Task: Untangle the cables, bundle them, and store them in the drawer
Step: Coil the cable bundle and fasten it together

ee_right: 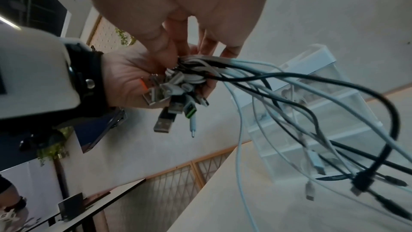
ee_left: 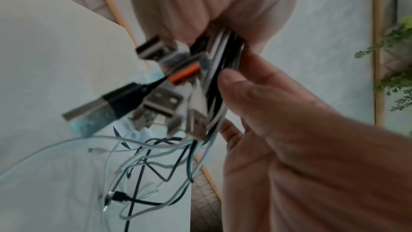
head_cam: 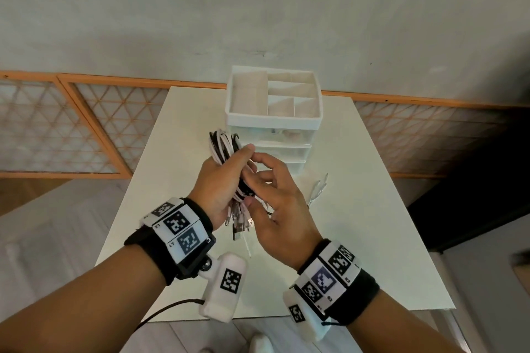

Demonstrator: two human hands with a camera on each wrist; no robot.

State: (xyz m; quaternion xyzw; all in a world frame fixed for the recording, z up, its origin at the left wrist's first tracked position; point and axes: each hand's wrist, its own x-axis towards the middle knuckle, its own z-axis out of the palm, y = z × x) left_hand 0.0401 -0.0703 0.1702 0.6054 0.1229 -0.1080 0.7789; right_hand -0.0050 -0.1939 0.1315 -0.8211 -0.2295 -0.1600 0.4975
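A bundle of white and black cables (head_cam: 225, 146) is held up above the table, in front of the white drawer unit (head_cam: 274, 123). My left hand (head_cam: 226, 178) grips the bundle around its middle. Several USB plugs (head_cam: 239, 226) hang below that fist, seen close up as plugs (ee_left: 160, 102). My right hand (head_cam: 266, 180) pinches the strands just beside the left, its thumb (ee_left: 231, 80) pressing on the cables (ee_left: 223, 56). Loose cable ends (ee_right: 289, 84) trail from the grip toward the drawer unit (ee_right: 334, 112). The unit's drawers look closed.
The white table (head_cam: 358, 209) carries the drawer unit at its far edge, whose top tray has open compartments. A few thin cable ends (head_cam: 318, 186) lie on the table right of my hands. Wall and lattice panels stand behind; floor lies on both sides.
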